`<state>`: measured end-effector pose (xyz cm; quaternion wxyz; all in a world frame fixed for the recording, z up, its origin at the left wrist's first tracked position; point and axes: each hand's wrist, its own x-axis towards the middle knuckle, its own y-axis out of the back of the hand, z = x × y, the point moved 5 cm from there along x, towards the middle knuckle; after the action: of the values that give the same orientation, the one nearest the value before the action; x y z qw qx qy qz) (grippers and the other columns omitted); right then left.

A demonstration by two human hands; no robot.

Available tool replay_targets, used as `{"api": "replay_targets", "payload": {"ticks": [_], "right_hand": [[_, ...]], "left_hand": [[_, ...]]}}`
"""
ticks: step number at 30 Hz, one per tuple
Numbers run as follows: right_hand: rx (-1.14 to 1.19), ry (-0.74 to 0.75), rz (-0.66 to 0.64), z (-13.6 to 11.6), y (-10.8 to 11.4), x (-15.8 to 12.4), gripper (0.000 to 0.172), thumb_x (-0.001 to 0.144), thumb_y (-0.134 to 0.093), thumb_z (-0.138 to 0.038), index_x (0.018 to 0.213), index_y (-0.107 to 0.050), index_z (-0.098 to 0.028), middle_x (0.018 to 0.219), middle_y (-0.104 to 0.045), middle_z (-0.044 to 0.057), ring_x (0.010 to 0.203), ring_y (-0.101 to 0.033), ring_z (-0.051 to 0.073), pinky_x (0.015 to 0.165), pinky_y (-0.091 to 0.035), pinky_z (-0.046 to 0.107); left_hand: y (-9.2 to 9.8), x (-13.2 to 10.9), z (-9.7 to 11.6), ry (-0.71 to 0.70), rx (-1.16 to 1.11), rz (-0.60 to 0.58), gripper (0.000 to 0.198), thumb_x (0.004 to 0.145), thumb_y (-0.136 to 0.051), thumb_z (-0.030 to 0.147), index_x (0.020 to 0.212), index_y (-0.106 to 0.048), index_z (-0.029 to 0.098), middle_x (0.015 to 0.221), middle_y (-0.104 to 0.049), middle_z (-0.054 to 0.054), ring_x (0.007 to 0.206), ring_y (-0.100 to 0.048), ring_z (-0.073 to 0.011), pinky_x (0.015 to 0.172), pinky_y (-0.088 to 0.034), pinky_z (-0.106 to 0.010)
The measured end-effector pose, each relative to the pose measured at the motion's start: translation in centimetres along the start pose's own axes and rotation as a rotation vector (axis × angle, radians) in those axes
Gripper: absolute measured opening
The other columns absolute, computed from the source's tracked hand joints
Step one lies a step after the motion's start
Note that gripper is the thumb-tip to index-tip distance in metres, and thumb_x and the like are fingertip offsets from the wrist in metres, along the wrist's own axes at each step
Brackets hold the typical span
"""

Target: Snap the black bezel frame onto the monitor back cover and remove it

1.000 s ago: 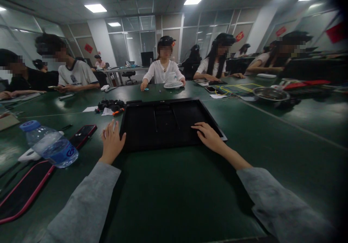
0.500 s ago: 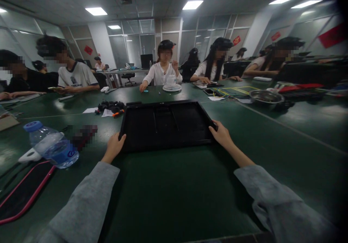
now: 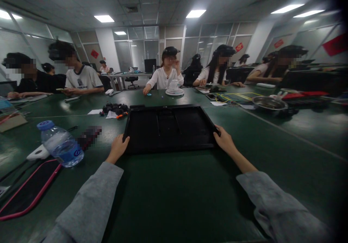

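Note:
A flat black rectangular panel (image 3: 168, 127), like the back of a monitor, lies on the dark green table (image 3: 174, 188) in front of me. My left hand (image 3: 117, 148) grips its near left corner, thumb on top. My right hand (image 3: 224, 140) grips its near right edge, fingers curled round the rim. Both sleeves are grey.
A water bottle (image 3: 61, 144) lies on its side at the left, beside a white object and a pink-edged black pad (image 3: 27, 192). Small black parts (image 3: 114, 108) sit behind the panel, a metal bowl (image 3: 269, 103) at the right. Several people sit around the table's far side.
My right hand left the panel's top surface and took hold of its right edge. My left hand moved from flat beside the panel to grip its left corner.

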<state>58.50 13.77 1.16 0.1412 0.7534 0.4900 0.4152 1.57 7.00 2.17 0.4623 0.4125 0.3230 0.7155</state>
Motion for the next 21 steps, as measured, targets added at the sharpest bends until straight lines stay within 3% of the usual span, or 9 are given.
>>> {"api": "replay_targets", "payload": {"ticks": [9,15,21], "right_hand": [[0.188,-0.194,-0.015,1.3,-0.5,0.4,0.053,0.083,-0.058,-0.028,0.135,-0.063,-0.018,0.114,-0.074,0.014,0.108,-0.07,0.028,0.099,-0.054,0.047],[0.185,-0.213,-0.048,1.0,-0.6,0.2,0.054,0.085,-0.057,-0.027,0.139,-0.06,-0.017,0.126,-0.071,0.016,0.119,-0.067,0.031,0.106,-0.05,0.051],[0.14,-0.198,-0.052,0.6,-0.3,0.2,0.055,0.085,-0.058,-0.026,0.139,-0.06,-0.017,0.125,-0.072,0.016,0.119,-0.067,0.032,0.105,-0.05,0.051]], "left_hand": [[-0.8,0.4,-0.7,0.025,0.021,-0.005,0.041,0.098,-0.044,0.041,0.116,-0.066,0.011,0.122,-0.07,-0.019,0.118,-0.064,-0.0326,0.104,-0.049,-0.048],[-0.8,0.4,-0.8,0.025,0.038,-0.005,0.041,0.098,-0.043,0.042,0.115,-0.065,0.012,0.122,-0.069,-0.019,0.119,-0.064,-0.0325,0.103,-0.05,-0.047],[-0.9,0.6,-1.1,0.014,0.054,-0.023,0.044,0.1,-0.041,0.043,0.117,-0.064,0.011,0.121,-0.069,-0.019,0.117,-0.064,-0.0328,0.103,-0.05,-0.047]]}}
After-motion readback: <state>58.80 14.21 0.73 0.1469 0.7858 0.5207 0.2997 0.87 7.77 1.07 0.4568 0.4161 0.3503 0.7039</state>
